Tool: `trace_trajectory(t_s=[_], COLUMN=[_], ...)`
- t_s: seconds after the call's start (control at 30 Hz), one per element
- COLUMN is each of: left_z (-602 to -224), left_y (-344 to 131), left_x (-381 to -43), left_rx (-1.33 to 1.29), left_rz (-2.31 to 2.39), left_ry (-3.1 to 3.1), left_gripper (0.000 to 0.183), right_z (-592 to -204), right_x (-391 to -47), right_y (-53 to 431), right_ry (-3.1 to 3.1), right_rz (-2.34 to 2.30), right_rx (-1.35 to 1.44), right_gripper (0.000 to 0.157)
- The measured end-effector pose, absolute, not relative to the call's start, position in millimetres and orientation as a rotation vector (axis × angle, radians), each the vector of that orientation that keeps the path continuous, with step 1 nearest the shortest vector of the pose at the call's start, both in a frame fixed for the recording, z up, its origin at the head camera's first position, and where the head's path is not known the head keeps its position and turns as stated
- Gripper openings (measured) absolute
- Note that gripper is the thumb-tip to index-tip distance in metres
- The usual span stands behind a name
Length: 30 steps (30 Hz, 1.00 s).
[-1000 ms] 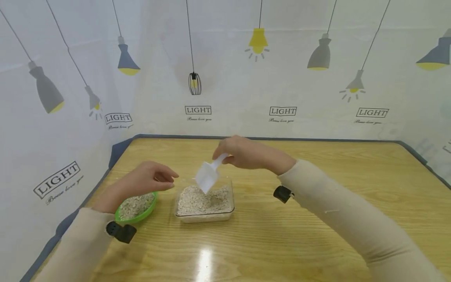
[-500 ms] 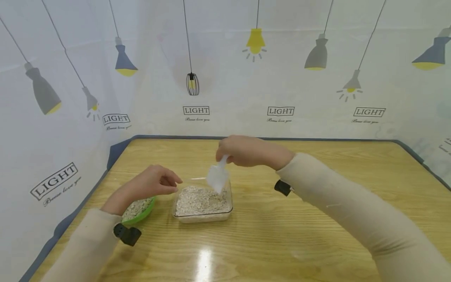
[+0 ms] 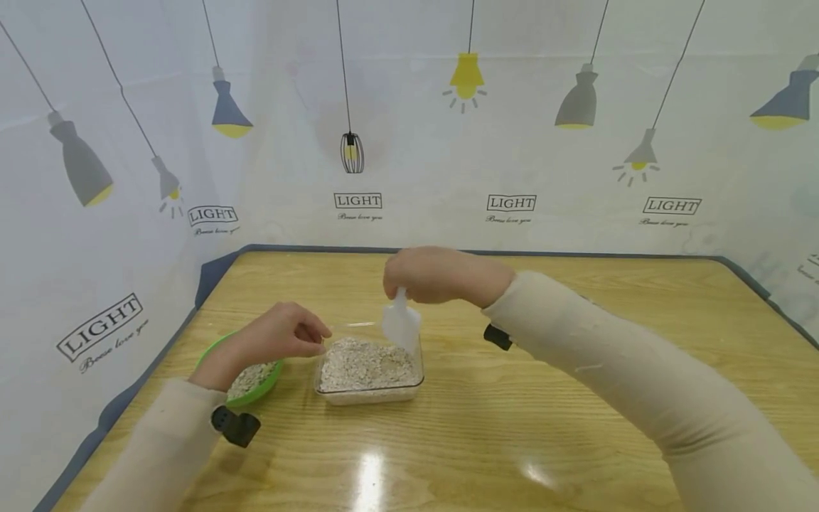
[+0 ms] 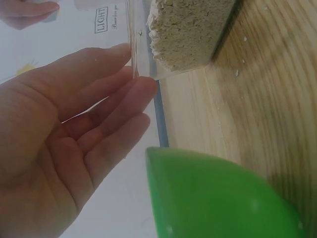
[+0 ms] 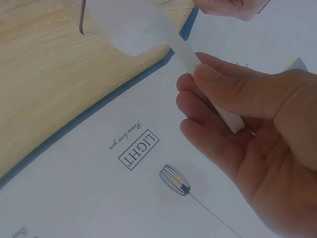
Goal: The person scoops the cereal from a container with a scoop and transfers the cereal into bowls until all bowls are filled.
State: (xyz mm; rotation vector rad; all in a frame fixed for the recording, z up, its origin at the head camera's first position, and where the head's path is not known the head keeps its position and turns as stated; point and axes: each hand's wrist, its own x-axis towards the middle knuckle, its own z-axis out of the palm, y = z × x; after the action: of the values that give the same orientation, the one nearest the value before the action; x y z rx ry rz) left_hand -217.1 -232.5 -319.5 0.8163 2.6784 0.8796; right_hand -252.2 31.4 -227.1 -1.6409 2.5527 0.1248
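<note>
My right hand (image 3: 425,276) holds a white plastic scoop (image 3: 402,326) by its handle, gripped between thumb and fingers (image 5: 198,106) in the right wrist view. Blade down, the scoop hangs at the right side of a clear rectangular container (image 3: 371,398). Pale rolled oats (image 3: 361,364) fill much of that container. On its left rim, the thumb and fingertips of my left hand (image 3: 281,333) pinch the edge; the left wrist view shows them at the container wall (image 4: 143,59). Under my left wrist stands a green bowl (image 3: 259,392) with more oats, partly hidden by the forearm.
The wooden table (image 3: 544,412) extends to the right and in front of the container. A few loose flakes (image 4: 237,73) lie on it beside the container. A white curtain (image 3: 435,149) printed with lamps borders the back and sides.
The scoop has swung from a tilt over the middle of the oats to hanging steeply at the container's right side. My left hand has moved slightly right, to the container's left rim.
</note>
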Motion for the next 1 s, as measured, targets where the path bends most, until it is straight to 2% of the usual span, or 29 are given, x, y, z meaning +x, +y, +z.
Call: trace_trajectory(t_s=[0.3,0.73,1.0], left_z=[-317,-319,-319], left_y=[-231,-231,-231], left_x=[-216,-218,-217], left_rx=[0.753,0.7,0.683], left_rz=[0.906,0.938,0.952], left_ry=[2.65,2.633,2.64], left_gripper=[0.026,0.029,0.03], right_z=[-230,-241,-254], right_x=[-251,-253,-256], right_y=[26,34,44], right_ry=[2.534,2.459,2.483], right_rz=[0.211,0.074,-0.036], right_rx=[-1.68,-1.662,-1.531], right_gripper=[0.019,0.016,0.018])
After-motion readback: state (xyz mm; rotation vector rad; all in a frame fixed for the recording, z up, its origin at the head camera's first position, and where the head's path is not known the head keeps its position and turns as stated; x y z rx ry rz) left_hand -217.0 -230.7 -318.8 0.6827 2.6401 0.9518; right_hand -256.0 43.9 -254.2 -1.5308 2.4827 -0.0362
